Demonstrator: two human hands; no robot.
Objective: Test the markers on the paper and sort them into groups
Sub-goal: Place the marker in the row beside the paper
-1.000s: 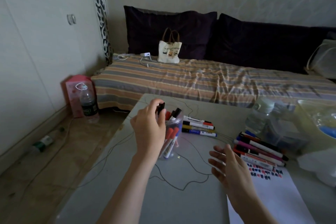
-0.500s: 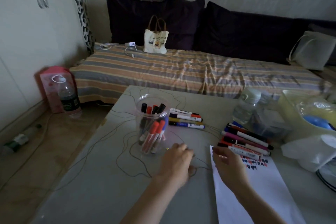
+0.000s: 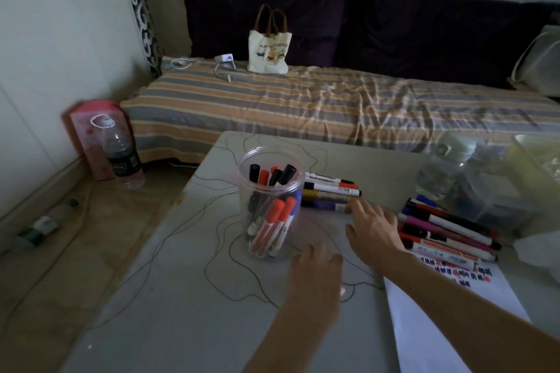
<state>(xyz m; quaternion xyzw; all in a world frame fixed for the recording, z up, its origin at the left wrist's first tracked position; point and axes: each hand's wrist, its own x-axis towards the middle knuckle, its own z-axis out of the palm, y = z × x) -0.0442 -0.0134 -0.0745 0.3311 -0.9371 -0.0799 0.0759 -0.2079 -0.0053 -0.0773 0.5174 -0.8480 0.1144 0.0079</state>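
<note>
1 jar (image 3: 270, 191), 1 paper (image 3: 448, 306), 2 hands

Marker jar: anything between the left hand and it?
Nothing visible. The left hand lies on the table just in front of the marker jar, with only bare tabletop in the gap. The right hand is off to the side.

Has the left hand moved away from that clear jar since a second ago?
Yes. The left hand was up at the jar's rim; now it lies low on the table, in front of the jar's base and slightly to its right.
</note>
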